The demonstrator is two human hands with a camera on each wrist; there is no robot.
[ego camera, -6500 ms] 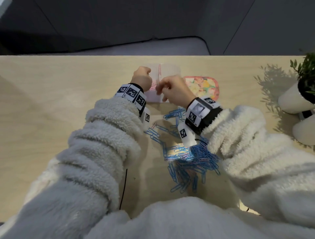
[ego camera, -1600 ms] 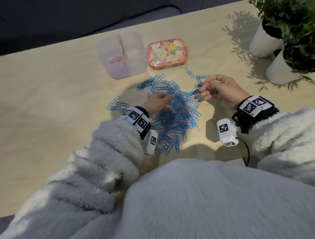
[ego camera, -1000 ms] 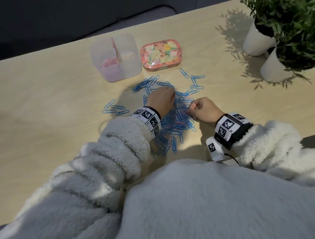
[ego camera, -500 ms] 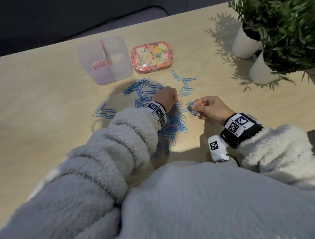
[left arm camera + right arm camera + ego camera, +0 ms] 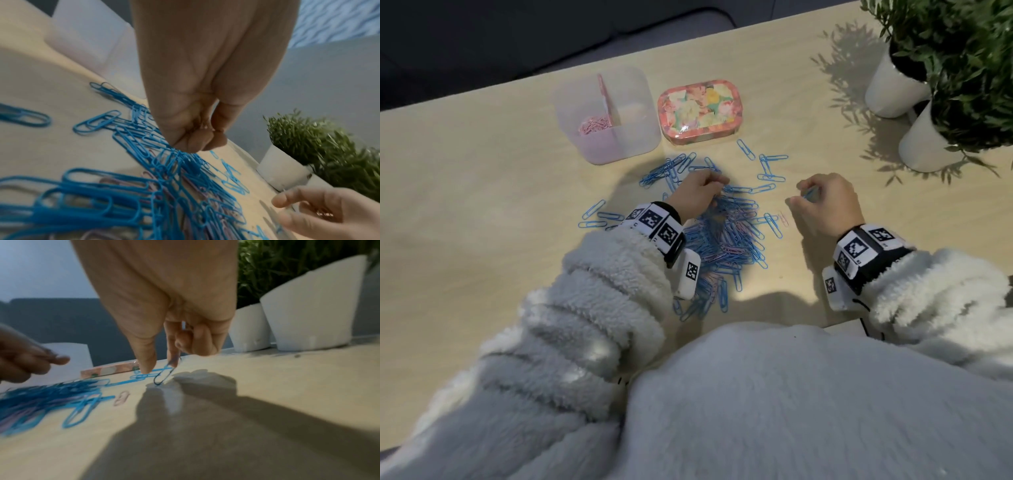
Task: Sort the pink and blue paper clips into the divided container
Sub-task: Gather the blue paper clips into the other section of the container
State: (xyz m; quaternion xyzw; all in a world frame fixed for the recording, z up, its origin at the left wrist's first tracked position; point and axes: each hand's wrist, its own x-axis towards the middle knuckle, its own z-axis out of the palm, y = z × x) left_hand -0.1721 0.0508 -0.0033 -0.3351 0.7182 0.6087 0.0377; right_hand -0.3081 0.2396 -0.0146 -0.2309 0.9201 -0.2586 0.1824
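A heap of blue paper clips [image 5: 726, 240] with a few pink ones mixed in lies mid-table. My left hand [image 5: 714, 186] sits on the heap's far edge, its fingertips [image 5: 197, 144] bunched together around a small pinkish clip [image 5: 205, 128]. To the right of the heap, my right hand [image 5: 803, 198] pinches a blue paper clip [image 5: 164, 376], whose tip touches the table. A lone pink clip [image 5: 784, 218] lies between the heap and that hand. The clear divided container [image 5: 640, 137] stands at the back, with pink clips [image 5: 594, 123] in its left compartment.
A floral tin [image 5: 700, 111] stands right of the container. Two white plant pots [image 5: 893, 89] stand at the far right. Loose blue clips [image 5: 770, 168] are scattered beyond the heap, and a few more [image 5: 595, 216] lie to its left.
My right hand has drawn away to the right of the heap, still holding a blue clip. My left hand stays at the heap's far edge.
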